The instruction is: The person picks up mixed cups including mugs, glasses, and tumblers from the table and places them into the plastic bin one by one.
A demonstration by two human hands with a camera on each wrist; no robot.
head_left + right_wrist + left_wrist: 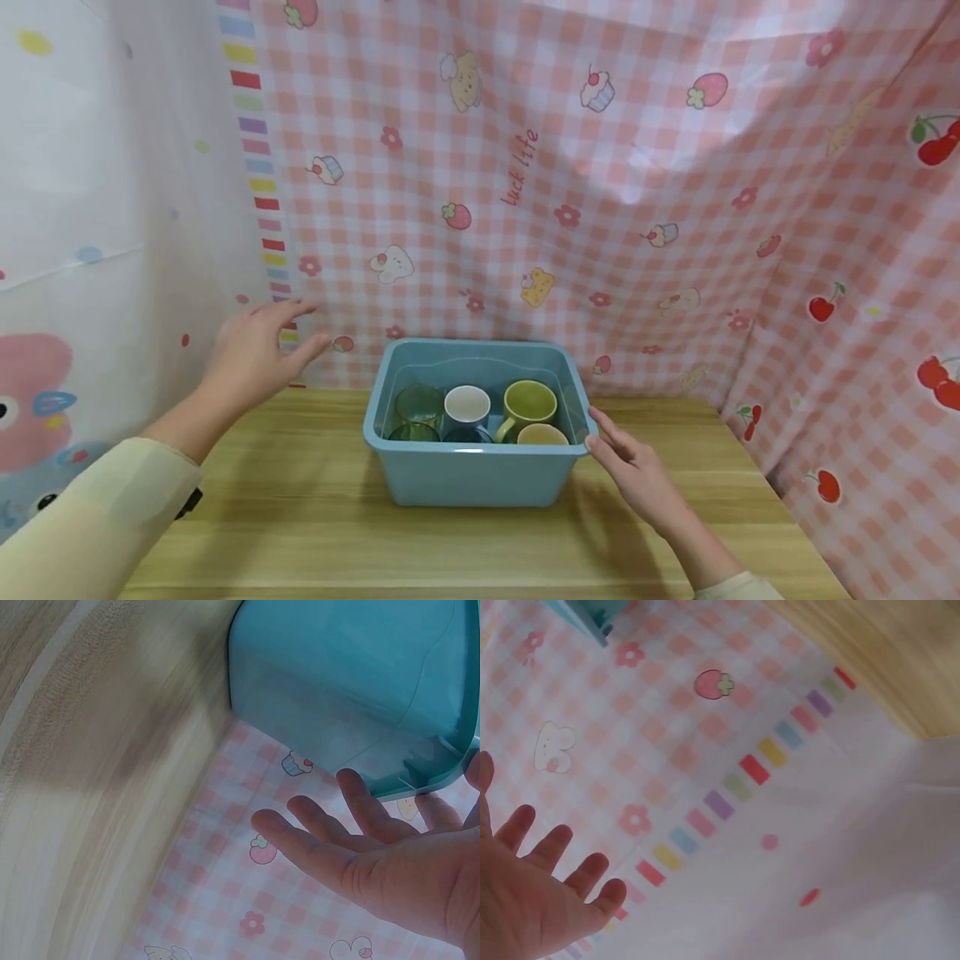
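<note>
A light blue plastic bin point(472, 479) stands on the wooden table point(300, 517) and holds several cups: a green glass point(418, 405), a white mug point(467, 406), a green mug point(529, 402) and a yellowish cup point(542, 435). My right hand point(626, 462) is open beside the bin's right front corner, fingertips at its rim; in the right wrist view the right hand point(375, 855) has its fingers spread under the bin's lip point(420, 780). My left hand point(255, 350) hovers open in the air, left of the bin, holding nothing. The left wrist view shows the left hand point(540, 900) with fingers spread before the cloth.
A pink checked cloth point(600, 208) hangs behind and to the right of the table. A white curtain point(97, 208) with a colour-striped edge point(258, 167) hangs at the left. Bare tabletop lies in front of and on both sides of the bin.
</note>
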